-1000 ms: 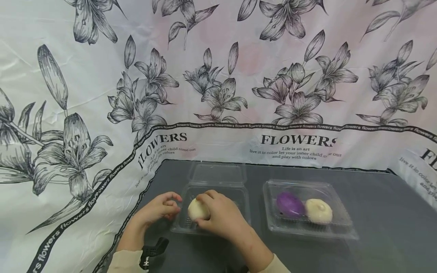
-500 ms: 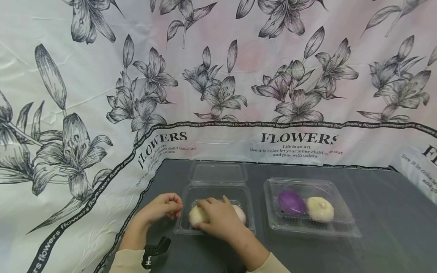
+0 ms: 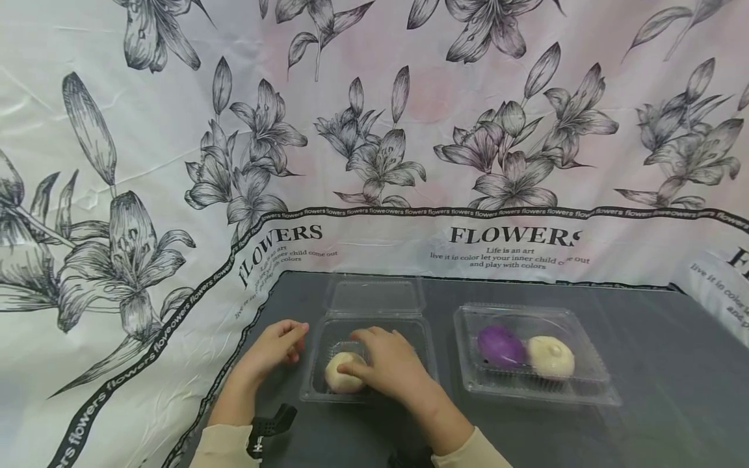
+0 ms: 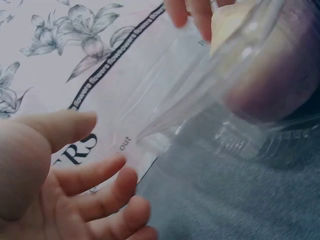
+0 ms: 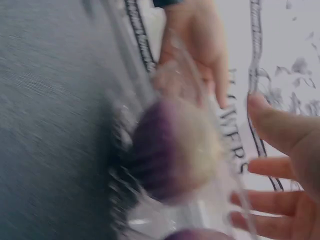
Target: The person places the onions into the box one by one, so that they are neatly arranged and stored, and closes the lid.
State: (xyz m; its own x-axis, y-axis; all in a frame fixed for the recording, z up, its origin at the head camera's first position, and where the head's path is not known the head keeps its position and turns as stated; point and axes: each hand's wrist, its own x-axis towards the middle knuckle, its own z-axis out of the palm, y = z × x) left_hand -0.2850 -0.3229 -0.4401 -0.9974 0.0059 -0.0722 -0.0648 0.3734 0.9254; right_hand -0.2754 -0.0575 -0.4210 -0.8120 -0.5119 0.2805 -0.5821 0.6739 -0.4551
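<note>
A clear hinged plastic box stands with its lid folded back. Inside lies a round ball-like thing, cream on top and purple below in the wrist views; its kind is unclear. My right hand hovers over the box with fingers spread. In the right wrist view, the right hand is apart from the ball. A second purple-sided round thing shows at the lower edge; the right hand hides it in the head view. My left hand is just left of the box, fingers relaxed, holding nothing.
A closed clear plastic box to the right contains a purple round thing and a cream one with a small nub. Both boxes stand on a dark grey table. A flower-printed cloth hangs along the back and left.
My right hand has loosened its hold on the cream-and-purple ball and drawn up and right, leaving the ball in the box. The left hand has shifted slightly away from the box.
</note>
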